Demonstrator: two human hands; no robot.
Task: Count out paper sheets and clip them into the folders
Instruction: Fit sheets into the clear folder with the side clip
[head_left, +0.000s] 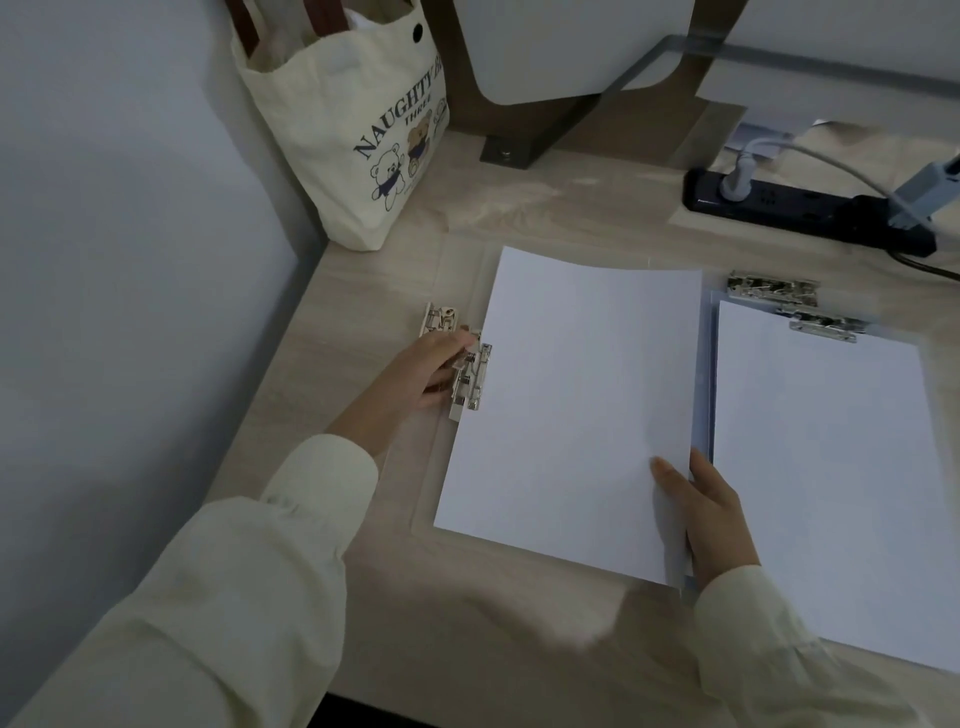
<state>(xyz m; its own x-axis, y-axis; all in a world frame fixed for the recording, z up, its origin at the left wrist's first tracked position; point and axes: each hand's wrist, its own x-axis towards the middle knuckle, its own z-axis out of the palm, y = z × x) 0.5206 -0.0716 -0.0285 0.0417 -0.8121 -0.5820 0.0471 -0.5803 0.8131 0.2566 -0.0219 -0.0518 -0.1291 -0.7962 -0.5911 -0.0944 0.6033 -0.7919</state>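
A thin stack of white paper sheets (571, 395) lies over a clear folder (431, 483) on the wooden desk. My right hand (711, 519) grips the sheets at their lower right corner, thumb on top. My left hand (431, 369) presses the silver clip (470, 379) at the folder's left side, where the paper's left edge meets the clip jaws. A second silver clip (439, 319) sits just behind my left hand. To the right lies another clear folder (712, 374) with white sheets (841, 467) held under its own clips (795, 304) at the top.
A cream tote bag (358, 135) with bear print stands at the desk's back left corner by the wall. A black power strip (805, 213) with plugged cables lies at the back right. A brown stand base (511, 148) sits behind.
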